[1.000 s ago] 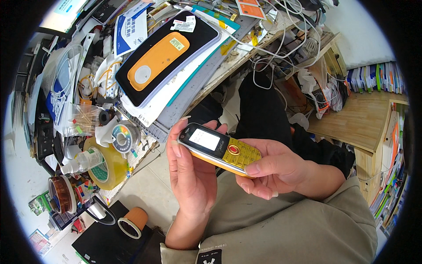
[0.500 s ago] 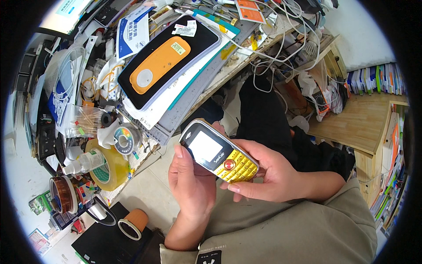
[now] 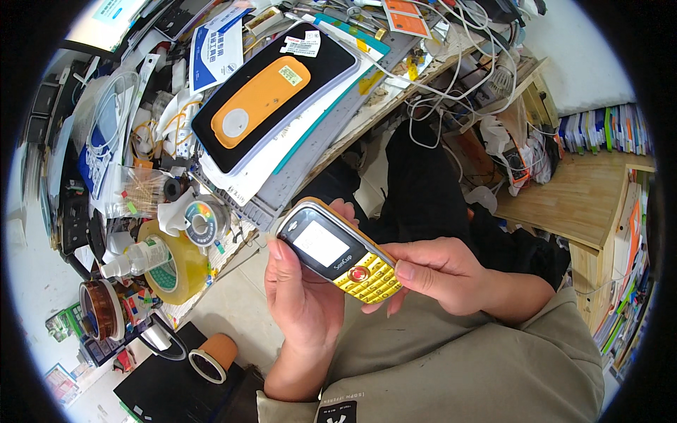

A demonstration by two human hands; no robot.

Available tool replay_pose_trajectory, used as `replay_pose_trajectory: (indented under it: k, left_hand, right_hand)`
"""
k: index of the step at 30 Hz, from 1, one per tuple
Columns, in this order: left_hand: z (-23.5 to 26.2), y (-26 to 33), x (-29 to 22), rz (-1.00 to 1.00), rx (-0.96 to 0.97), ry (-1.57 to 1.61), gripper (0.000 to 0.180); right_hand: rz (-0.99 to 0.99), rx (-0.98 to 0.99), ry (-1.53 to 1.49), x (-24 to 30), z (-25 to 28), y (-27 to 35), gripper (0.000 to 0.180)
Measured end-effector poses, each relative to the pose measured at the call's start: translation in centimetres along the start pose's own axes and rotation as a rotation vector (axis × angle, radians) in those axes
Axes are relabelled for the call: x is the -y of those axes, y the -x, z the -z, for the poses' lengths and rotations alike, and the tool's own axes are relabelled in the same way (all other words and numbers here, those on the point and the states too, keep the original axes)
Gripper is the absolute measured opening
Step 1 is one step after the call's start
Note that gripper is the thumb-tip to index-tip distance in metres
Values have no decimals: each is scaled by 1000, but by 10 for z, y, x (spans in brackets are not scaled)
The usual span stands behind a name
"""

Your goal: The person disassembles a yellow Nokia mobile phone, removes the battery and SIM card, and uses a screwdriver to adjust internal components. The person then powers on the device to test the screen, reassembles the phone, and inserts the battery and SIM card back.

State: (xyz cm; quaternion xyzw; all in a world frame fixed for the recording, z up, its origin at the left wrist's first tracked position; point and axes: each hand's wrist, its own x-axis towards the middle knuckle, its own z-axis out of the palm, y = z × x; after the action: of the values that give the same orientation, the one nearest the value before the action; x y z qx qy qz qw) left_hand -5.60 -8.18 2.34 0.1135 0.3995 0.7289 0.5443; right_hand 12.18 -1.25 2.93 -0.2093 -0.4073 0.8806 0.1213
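Note:
A keypad mobile phone (image 3: 340,258) with a lit white screen, gold-yellow keys and a red centre button is held tilted in front of my body. My left hand (image 3: 305,303) grips its left end, thumb along the near edge and fingers beneath. At the keypad end, my right hand (image 3: 446,276) holds the phone too, its thumb resting on the corner of the keys and other fingers partly hidden below. On the bench, an orange back cover (image 3: 257,106) with a round pale patch lies on a black slab (image 3: 229,156) with a pale lavender rim.
Papers and a grey mat (image 3: 317,166) lie under the slab. To the left stand a solder spool (image 3: 204,224), a wide roll of yellow tape (image 3: 182,271) and a clear bottle (image 3: 137,259). White cables (image 3: 451,92) hang over the bench edge. A wooden shelf (image 3: 564,197) is at right.
The phone has shifted slightly left in my hands. My right thumb has moved from the phone's near edge up onto the keypad corner. The screen's content looks different.

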Motion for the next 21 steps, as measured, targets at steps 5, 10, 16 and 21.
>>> replay_pose_trajectory:
  k: [5, 10, 16, 21]
  left_hand:
    - [2, 0, 0, 9, -5, 7, 53]
    - [4, -1, 1, 17, 2, 47, 52]
    - [7, 0, 0, 34, 29, 55, 53]
    - [5, 2, 2, 56, 23, 96, 54]
  right_hand:
    - [-3, 16, -19, -2, 1, -1, 48]
    - [-3, 10, -24, -4, 1, -1, 48]
    - [-17, -7, -35, -4, 0, 0, 46]
    - [-42, -40, -41, -2, 0, 1, 45]
